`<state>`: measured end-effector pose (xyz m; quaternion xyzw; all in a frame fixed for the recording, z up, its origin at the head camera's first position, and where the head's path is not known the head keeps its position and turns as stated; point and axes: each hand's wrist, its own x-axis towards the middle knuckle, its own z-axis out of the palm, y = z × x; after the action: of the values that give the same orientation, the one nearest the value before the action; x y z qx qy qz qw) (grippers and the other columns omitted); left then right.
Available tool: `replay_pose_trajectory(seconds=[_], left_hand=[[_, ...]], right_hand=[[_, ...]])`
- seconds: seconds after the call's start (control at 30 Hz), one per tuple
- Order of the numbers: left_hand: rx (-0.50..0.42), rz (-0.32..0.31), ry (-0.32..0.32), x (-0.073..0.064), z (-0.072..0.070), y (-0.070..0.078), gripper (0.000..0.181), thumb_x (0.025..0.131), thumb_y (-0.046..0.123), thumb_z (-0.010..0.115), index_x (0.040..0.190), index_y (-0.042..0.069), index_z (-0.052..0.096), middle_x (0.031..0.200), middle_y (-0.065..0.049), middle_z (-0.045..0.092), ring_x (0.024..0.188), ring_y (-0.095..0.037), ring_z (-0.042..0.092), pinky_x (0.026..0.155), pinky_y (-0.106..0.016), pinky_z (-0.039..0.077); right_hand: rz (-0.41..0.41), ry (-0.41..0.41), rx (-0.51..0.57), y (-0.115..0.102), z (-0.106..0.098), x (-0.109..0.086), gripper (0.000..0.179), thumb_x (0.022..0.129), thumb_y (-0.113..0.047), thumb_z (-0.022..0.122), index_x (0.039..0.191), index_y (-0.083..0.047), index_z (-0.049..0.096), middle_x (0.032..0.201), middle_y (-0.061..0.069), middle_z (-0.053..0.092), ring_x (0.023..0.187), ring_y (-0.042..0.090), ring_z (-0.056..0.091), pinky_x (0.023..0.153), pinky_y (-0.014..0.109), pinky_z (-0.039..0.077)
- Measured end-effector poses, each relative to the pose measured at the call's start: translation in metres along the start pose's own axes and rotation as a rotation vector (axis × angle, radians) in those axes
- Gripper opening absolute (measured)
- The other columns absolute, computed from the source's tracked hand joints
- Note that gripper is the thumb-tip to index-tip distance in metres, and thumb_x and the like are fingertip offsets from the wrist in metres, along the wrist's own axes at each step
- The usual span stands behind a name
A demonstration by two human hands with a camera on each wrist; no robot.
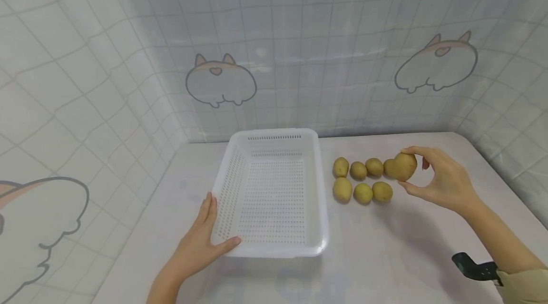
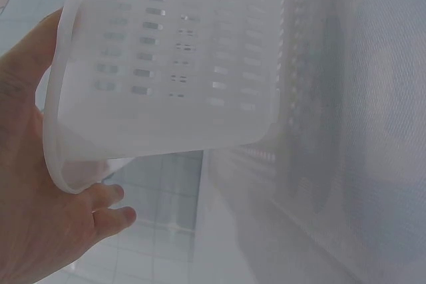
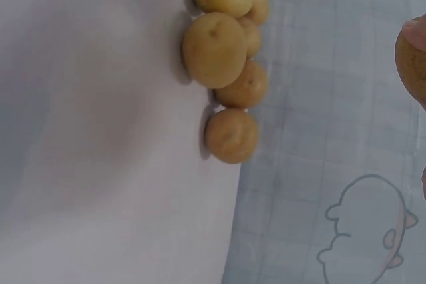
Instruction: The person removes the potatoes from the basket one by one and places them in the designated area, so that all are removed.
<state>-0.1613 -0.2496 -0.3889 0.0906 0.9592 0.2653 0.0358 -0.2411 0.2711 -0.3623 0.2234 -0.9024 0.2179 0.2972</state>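
Observation:
A white perforated plastic basket (image 1: 274, 250) stands on the table with no item inside. My left hand (image 1: 194, 237) holds its near left corner, the thumb over the front rim and the fingers along the left side. In the left wrist view that hand (image 2: 40, 184) wraps the corner of the rim. Between thumb and fingertips, my right hand (image 1: 447, 180) pinches a potato (image 1: 405, 167) above the table's right part. Several other potatoes (image 1: 363, 193) lie in two rows right of the basket. The pinched one partly covers the last potato of the far row (image 1: 388, 168).
The pale-covered table (image 1: 364, 256) has a rounded far right corner. Behind it and at both sides hangs a white gridded curtain (image 1: 299, 71) with cartoon animal outlines. A black strap-like piece (image 1: 475, 268) sits at my right wrist, beside a beige sleeve (image 1: 524, 285).

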Motion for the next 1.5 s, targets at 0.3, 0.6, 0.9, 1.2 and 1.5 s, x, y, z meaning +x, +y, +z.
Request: replay_pose_trajectory(seconds=[0.3,0.6,0.9,1.2,1.5], left_hand=[[0.003,0.000,-0.005,0.001,0.000,-0.002,0.117,0.080,0.060,0.068,0.151,-0.006,0.002,0.158,-0.023,-0.005,0.142,-0.047,0.007,0.106,-0.063,0.022],[-0.002,-0.002,-0.003,0.000,0.001,-0.002,0.117,0.080,0.060,0.068,0.151,-0.006,0.003,0.158,-0.024,-0.004,0.142,-0.046,0.006,0.107,-0.063,0.021],[0.001,0.005,0.011,0.000,0.003,-0.002,0.116,0.080,0.057,0.070,0.151,-0.007,0.004,0.158,-0.024,-0.004,0.142,-0.046,0.007,0.107,-0.062,0.022],[-0.009,-0.010,0.007,0.000,0.003,-0.002,0.115,0.080,0.055,0.071,0.151,-0.007,0.004,0.158,-0.024,-0.004,0.142,-0.046,0.006,0.108,-0.062,0.020],[-0.010,-0.007,0.002,-0.002,0.003,-0.001,0.113,0.082,0.056,0.069,0.151,-0.006,0.004,0.159,-0.020,-0.006,0.143,-0.044,0.005,0.108,-0.062,0.021]], right_hand=[[0.035,-0.015,-0.012,0.009,0.001,-0.011,0.074,0.048,-0.015,0.090,0.118,-0.016,0.063,0.086,-0.010,0.053,0.076,-0.003,0.037,0.045,0.022,0.030],[0.055,-0.067,-0.065,0.021,0.005,-0.023,0.073,0.049,-0.019,0.091,0.116,-0.018,0.063,0.083,-0.007,0.054,0.075,0.001,0.039,0.044,0.023,0.032],[0.132,-0.292,-0.113,0.035,0.013,-0.035,0.068,0.057,-0.025,0.090,0.118,-0.022,0.060,0.083,0.000,0.055,0.075,0.015,0.048,0.044,0.028,0.034],[0.150,-0.525,-0.150,0.043,0.023,-0.043,0.066,0.062,-0.032,0.086,0.121,-0.013,0.062,0.109,0.016,0.065,0.097,0.035,0.059,0.053,0.046,0.050],[0.167,-0.593,-0.160,0.043,0.036,-0.042,0.068,0.063,-0.037,0.084,0.121,-0.009,0.064,0.107,0.017,0.065,0.096,0.036,0.059,0.051,0.045,0.049]])
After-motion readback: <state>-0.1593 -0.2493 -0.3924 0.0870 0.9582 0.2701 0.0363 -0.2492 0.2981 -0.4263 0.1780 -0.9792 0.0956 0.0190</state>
